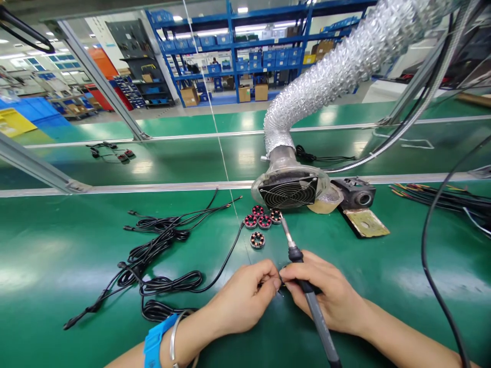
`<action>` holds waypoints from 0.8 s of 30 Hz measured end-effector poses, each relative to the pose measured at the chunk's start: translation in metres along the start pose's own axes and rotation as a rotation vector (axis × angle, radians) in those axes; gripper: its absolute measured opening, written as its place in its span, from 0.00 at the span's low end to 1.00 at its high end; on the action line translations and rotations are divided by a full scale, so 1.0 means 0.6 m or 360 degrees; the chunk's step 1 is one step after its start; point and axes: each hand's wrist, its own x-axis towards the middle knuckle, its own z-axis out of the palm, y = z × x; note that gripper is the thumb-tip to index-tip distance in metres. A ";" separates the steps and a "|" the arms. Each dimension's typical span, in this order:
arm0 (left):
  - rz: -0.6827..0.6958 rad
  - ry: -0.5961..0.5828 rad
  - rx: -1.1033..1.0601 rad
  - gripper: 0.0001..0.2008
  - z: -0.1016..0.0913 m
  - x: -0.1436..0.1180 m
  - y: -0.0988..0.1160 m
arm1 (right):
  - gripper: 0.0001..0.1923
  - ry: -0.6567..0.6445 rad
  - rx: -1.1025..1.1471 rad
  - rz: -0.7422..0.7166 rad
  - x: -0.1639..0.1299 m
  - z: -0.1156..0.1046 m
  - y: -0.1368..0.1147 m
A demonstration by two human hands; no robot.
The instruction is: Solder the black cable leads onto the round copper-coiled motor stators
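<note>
Currently both hands are at close work on the green desk point(414, 322), directly on the near side of the fan point(289, 193), which serves as reference. Left hand point(249, 294): nearer the person than the fan and a little to its left; fingers closed, thumb and forefinger pinched on a small dark piece point(282, 280), mostly hidden, kind not clear. Right hand point(330, 291): near side of the fan, slightly right; fingers wrapped around a soldering iron point(314, 302), thumb and forefinger meeting the left fingertips at the same dark piece. Iron slants away from the person, its metal tip up by the fan's near edge, at the rightmost of five ring coils point(264, 222); touching or just beside, cannot tell. Coils lie flat close in front of the fan, toward its left: four clustered, one set slightly apart, nearer the hands. Three or so show red windings, others coppery.

Left of the fan, well apart: looped black cables point(180, 234), one lead running up to end near the leftmost coil. Just right of the fan: dark iron stand point(355, 194) with a yellowish sponge point(366, 223) on its near side. Farther right: a bundle of dark wires point(441, 197) with coloured ends. Above the fan, joined to it: silver duct point(326, 92).
</note>
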 end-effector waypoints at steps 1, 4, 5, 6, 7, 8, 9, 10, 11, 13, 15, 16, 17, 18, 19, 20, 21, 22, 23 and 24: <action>-0.0015 -0.0017 -0.0025 0.13 0.000 0.000 0.000 | 0.18 -0.0005 -0.0004 -0.0011 -0.001 0.001 0.000; -0.0106 -0.0112 -0.0228 0.15 0.001 0.003 0.000 | 0.17 0.0004 0.0007 -0.0024 -0.004 0.006 -0.001; -0.0126 -0.0136 -0.0329 0.15 0.001 0.005 0.000 | 0.17 0.0035 0.0016 -0.0019 -0.005 0.009 -0.002; -0.0137 -0.0141 -0.0431 0.16 0.002 0.008 -0.001 | 0.16 0.0080 0.0019 -0.0011 -0.006 0.012 -0.002; -0.0143 -0.0124 -0.0522 0.16 0.003 0.011 -0.001 | 0.16 0.0135 0.0013 -0.0004 -0.006 0.016 -0.003; -0.0154 -0.0086 -0.0596 0.15 0.003 0.014 -0.002 | 0.16 0.0183 -0.0004 0.0001 -0.006 0.018 -0.002; -0.0178 -0.0040 -0.0648 0.15 0.003 0.018 -0.002 | 0.16 0.0219 -0.0034 0.0008 -0.005 0.020 -0.001; -0.0216 0.0003 -0.0680 0.13 0.002 0.022 -0.003 | 0.15 0.0238 -0.0064 0.0024 -0.004 0.021 0.001; -0.0262 0.0039 -0.0697 0.12 0.001 0.027 -0.004 | 0.15 0.0243 -0.0090 0.0052 -0.003 0.020 0.003; -0.0343 0.0099 -0.0705 0.08 -0.003 0.036 -0.006 | 0.14 0.0238 -0.0117 0.0139 -0.002 0.016 0.009; -0.0393 0.0150 -0.0685 0.06 -0.007 0.043 -0.008 | 0.13 0.0202 -0.0126 0.0255 -0.001 0.010 0.015; -0.0406 0.0165 -0.0668 0.06 -0.008 0.046 -0.008 | 0.12 0.0172 -0.0129 0.0306 -0.001 0.008 0.017; -0.0410 0.0168 -0.0647 0.06 -0.009 0.048 -0.009 | 0.12 0.0138 -0.0131 0.0344 -0.001 0.007 0.019; -0.0408 0.0159 -0.0624 0.06 -0.009 0.049 -0.009 | 0.12 0.0107 -0.0133 0.0365 -0.001 0.007 0.020; -0.0404 0.0150 -0.0604 0.07 -0.008 0.050 -0.009 | 0.11 0.0086 -0.0135 0.0368 -0.001 0.009 0.020; -0.0398 0.0148 -0.0588 0.07 -0.008 0.050 -0.009 | 0.11 0.0077 -0.0136 0.0356 -0.001 0.010 0.019; -0.0389 0.0151 -0.0573 0.07 -0.007 0.050 -0.010 | 0.11 0.0079 -0.0132 0.0338 0.000 0.012 0.018; -0.0369 0.0160 -0.0558 0.07 -0.007 0.051 -0.010 | 0.11 0.0082 -0.0118 0.0329 0.000 0.012 0.017; -0.0335 0.0171 -0.0540 0.07 -0.007 0.051 -0.011 | 0.11 0.0095 -0.0092 0.0335 0.000 0.011 0.014; -0.0290 0.0183 -0.0516 0.08 -0.007 0.052 -0.011 | 0.12 0.0111 -0.0060 0.0352 -0.001 0.009 0.011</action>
